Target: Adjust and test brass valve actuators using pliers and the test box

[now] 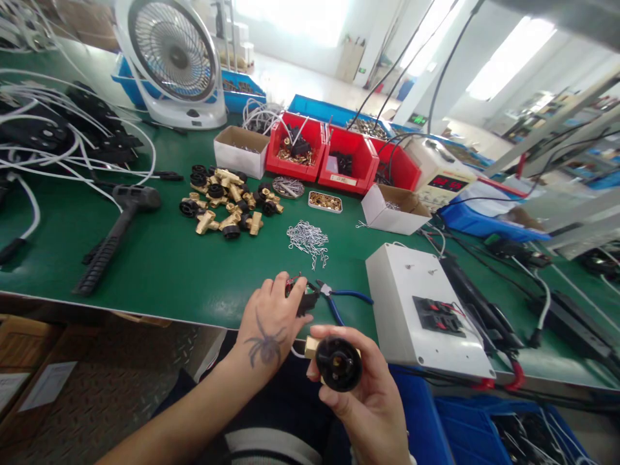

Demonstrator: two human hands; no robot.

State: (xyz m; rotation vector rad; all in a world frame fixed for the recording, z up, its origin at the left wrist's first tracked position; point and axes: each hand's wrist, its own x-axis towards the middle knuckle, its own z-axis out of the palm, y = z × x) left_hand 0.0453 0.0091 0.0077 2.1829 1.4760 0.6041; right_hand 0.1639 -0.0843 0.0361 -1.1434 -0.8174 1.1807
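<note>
My right hand (375,400) grips a brass fitting with a round black cap (339,365), its open face turned up toward me. To its left, at the table's front edge, my left hand (271,316) has its fingers closed round a small black part (307,302) with a bit of red on it; most of that part is hidden by the fingers. Just beyond lie blue-handled cutting pliers (334,297). Farther back is a loose heap of wire spring clips (309,240). Behind it to the left sits a pile of brass fittings with black caps (231,200).
A black hammer (116,232) lies at left near white cables (82,155). A fan (174,64) stands behind. Red bins (296,166), white boxes (239,158) and a small tray (325,208) line the back. A grey control box (416,310) stands close on the right.
</note>
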